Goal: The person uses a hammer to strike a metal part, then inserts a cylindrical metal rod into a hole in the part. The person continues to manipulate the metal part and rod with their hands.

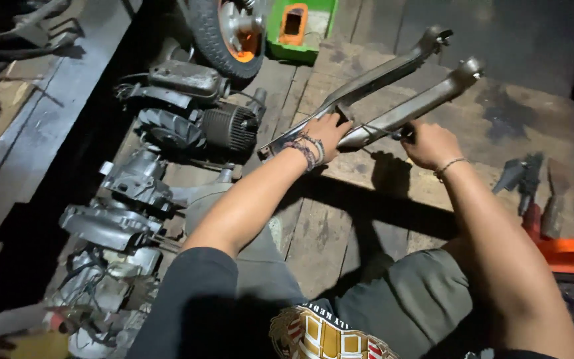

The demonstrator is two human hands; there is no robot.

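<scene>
A grey metal two-armed swingarm (393,80) lies tilted on the wooden plank floor (327,226), its two arms pointing up and to the right. My left hand (327,133), with bead bracelets at the wrist, grips its near end by the crossbar. Just to the right, my right hand (430,143) is closed on a small dark tool or handle pressed against the lower arm; what it is stays unclear. I sit low, with my knees in grey shorts at the bottom of the view.
Several greasy engine parts (167,126) lie in a row along the left. A wheel with an orange hub (234,33) and a green tray (300,26) stand at the top. Hand tools (526,179) and an orange box (569,252) are at the right.
</scene>
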